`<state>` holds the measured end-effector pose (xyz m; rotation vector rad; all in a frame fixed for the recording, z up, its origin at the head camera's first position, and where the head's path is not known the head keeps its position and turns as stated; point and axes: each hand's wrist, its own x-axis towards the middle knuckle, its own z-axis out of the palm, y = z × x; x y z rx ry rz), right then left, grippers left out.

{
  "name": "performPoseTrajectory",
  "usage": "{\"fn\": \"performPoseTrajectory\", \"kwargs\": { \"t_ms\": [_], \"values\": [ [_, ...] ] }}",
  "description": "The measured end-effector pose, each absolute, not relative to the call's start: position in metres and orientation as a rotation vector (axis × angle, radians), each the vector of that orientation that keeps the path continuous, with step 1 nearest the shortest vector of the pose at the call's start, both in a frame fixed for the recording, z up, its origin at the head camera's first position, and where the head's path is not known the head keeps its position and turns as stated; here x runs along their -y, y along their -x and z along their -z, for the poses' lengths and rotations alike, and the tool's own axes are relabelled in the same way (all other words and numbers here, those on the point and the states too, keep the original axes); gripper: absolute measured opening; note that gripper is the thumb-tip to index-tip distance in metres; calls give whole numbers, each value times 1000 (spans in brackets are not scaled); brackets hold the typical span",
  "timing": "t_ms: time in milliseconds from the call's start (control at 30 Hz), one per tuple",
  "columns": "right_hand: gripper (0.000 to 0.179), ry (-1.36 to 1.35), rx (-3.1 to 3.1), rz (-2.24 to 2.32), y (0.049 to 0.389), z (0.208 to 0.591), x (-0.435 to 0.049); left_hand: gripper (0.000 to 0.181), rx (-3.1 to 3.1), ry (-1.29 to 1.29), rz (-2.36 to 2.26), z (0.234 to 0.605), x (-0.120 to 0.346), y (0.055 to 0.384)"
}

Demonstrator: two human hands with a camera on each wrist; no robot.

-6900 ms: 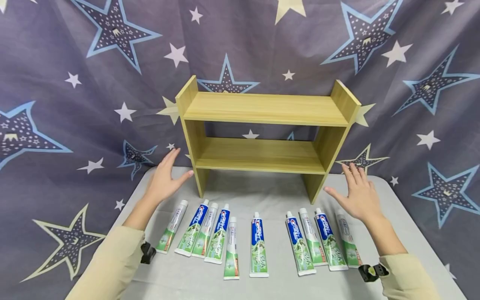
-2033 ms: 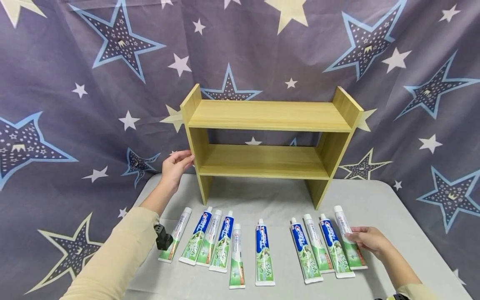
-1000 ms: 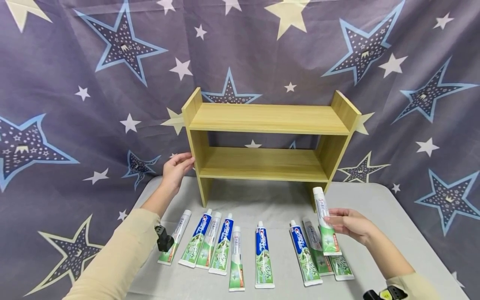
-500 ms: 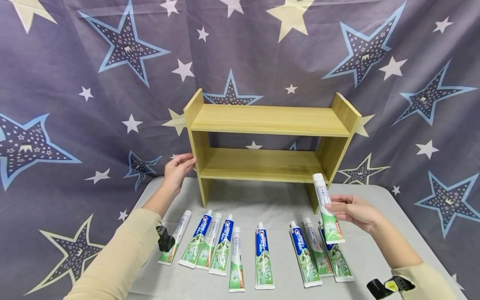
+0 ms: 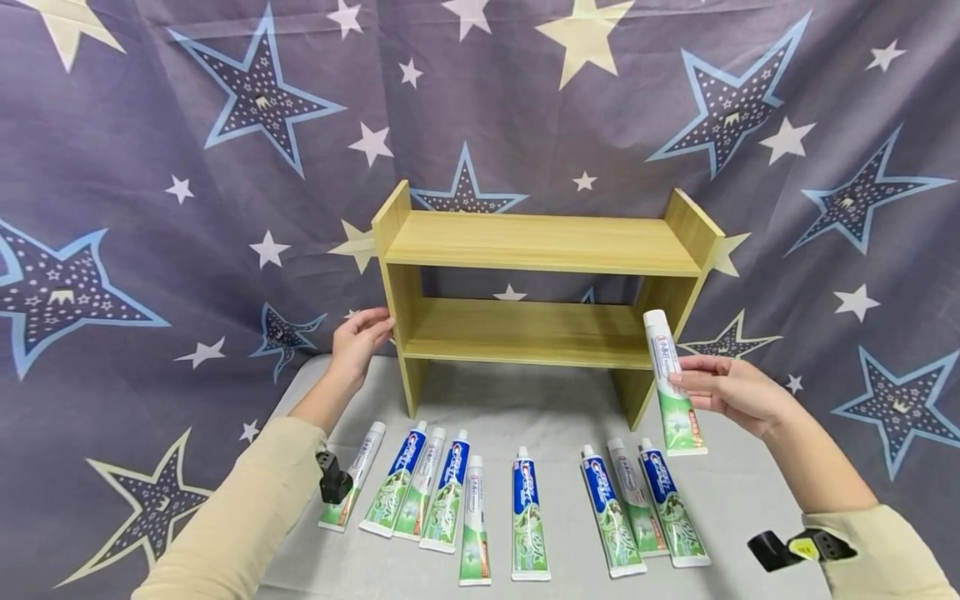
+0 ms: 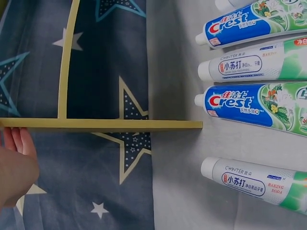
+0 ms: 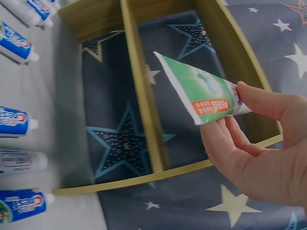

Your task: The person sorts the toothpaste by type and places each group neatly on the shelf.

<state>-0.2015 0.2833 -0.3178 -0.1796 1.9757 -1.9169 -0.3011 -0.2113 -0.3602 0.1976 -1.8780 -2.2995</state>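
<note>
My right hand (image 5: 738, 392) pinches a white-and-green toothpaste tube (image 5: 675, 392) between thumb and fingers. It hangs above the table, cap up, in front of the right side panel of the wooden shelf (image 5: 532, 242). In the right wrist view the tube's flat green end (image 7: 196, 91) points toward the shelf, and its cap is out of sight. My left hand (image 5: 356, 346) touches the outside of the shelf's left panel. From the left wrist, its fingers (image 6: 21, 141) rest against that panel, and the thumb is not visible.
Several toothpaste tubes lie on the grey tabletop (image 5: 540, 433): a left group with a blue Crest tube (image 5: 393, 475), a single Crest tube (image 5: 529, 517) mid-table, and a right group with another Crest tube (image 5: 671, 504). A star-patterned curtain (image 5: 525, 100) hangs behind.
My right hand has taken the rightmost white-and-green tube off the table and raised it, lately up and slightly right. My left hand came to the shelf's left panel and has stayed there.
</note>
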Motion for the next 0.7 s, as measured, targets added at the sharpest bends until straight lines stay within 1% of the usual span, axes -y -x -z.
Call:
{"fn": "performPoseTrajectory", "kwargs": {
  "t_ms": [400, 633, 700],
  "values": [
    [22, 191, -2018, 1972, 211, 275, -288, 13, 1885, -195, 2278, 361, 211, 301],
    [22, 131, -2020, 1979, 220, 254, -281, 14, 1897, -195, 2243, 361, 210, 300],
    [21, 108, -2013, 1983, 223, 249, -279, 17, 1906, -198, 2235, 362, 211, 300]
  ]
}}
